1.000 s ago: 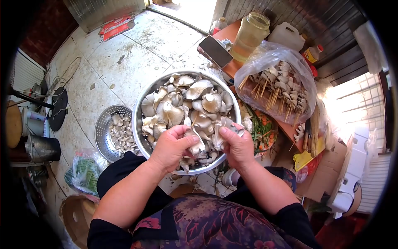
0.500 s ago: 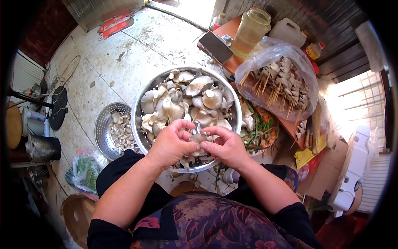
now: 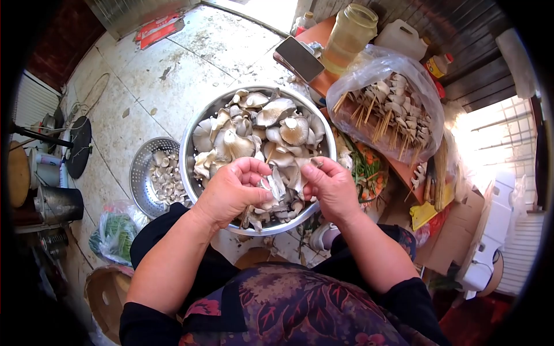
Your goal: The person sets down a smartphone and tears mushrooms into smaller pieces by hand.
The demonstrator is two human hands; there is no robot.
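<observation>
A large steel colander (image 3: 183, 153) full of grey-white oyster mushrooms (image 3: 234, 144) stands in front of me. Over its near side, my left hand (image 3: 231, 190) pinches a pale piece of oyster mushroom (image 3: 277, 184) between thumb and fingers. Facing it, my right hand (image 3: 333, 187) is closed on another pale strip of oyster mushroom (image 3: 300, 176). A narrow gap shows between the two pieces. Below the hands, smaller mushrooms (image 3: 283, 216) lie against the near rim.
A smaller colander (image 3: 141, 193) with mushroom pieces sits on the left. At the right, an orange table (image 3: 398, 173) carries a clear bag (image 3: 430, 144) of skewered mushrooms, a phone (image 3: 299, 59) and a big jar (image 3: 349, 40). Chopped vegetables (image 3: 369, 176) lie beside the large colander.
My hands, close together before over a mushroom, have moved apart, and it is now in two pieces, one in each hand. The view has shifted slightly.
</observation>
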